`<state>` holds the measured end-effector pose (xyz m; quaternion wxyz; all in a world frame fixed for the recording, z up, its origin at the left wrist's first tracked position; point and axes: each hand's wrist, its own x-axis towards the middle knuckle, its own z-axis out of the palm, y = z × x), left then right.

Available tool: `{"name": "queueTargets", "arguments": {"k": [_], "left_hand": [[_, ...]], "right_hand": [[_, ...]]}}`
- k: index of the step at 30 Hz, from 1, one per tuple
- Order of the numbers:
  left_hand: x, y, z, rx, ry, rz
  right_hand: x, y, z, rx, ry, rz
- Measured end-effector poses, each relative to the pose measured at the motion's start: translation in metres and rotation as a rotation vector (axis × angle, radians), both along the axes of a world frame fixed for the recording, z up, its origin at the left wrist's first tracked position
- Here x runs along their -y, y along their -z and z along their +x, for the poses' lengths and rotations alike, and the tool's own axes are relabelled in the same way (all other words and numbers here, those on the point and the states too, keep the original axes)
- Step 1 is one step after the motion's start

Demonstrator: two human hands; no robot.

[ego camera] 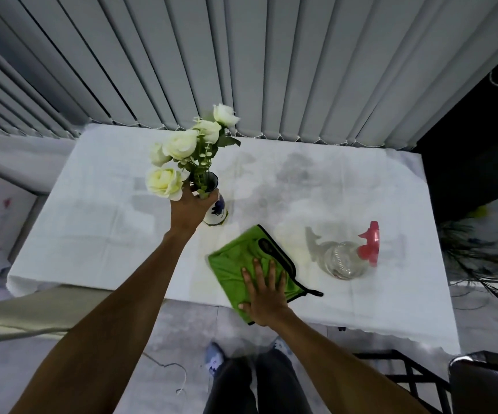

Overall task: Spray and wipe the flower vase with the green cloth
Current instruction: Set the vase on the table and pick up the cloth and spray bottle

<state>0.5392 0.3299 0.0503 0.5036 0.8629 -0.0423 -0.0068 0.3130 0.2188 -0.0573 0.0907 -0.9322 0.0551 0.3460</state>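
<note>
A white vase with a blue flower pattern stands upright on the white tablecloth, holding white roses. My left hand is wrapped around the vase's neck. The green cloth, edged in black, lies flat near the table's front edge. My right hand presses flat on the cloth's near corner with fingers spread. A clear spray bottle with a red trigger head stands to the right of the cloth, apart from both hands.
Grey vertical blinds hang right behind the table. A dark metal rack and a chair back sit at the lower right. Dark plant fronds reach in from the right. My legs and shoes show below the table edge.
</note>
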Motion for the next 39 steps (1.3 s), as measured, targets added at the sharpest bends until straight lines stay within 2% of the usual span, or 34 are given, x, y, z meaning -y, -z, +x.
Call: {"name": "queueTargets", "arguments": {"k": [20,26,29,33,36,39], "left_hand": [[-0.008,0.002,0.024,-0.042,0.188,0.06],[-0.016,0.012,0.014,-0.126,0.152,0.027],[-0.022,0.036,-0.012,-0.257,0.077,0.105],[-0.025,0.068,-0.084,-0.569,-0.13,0.408],[-0.011,0.079,-0.136,-0.77,-0.316,0.36],[0.002,0.086,-0.156,-0.802,-0.366,0.325]], "right_hand": [[-0.001,-0.001,0.0,0.012,0.001,-0.006],[0.0,0.005,-0.001,0.033,-0.008,-0.01],[0.0,0.006,-0.002,0.046,-0.012,-0.006],[0.003,0.005,-0.005,0.122,-0.015,0.05],[0.013,0.004,-0.012,0.222,0.032,0.16],[0.024,0.001,-0.013,0.244,0.108,0.277]]}}
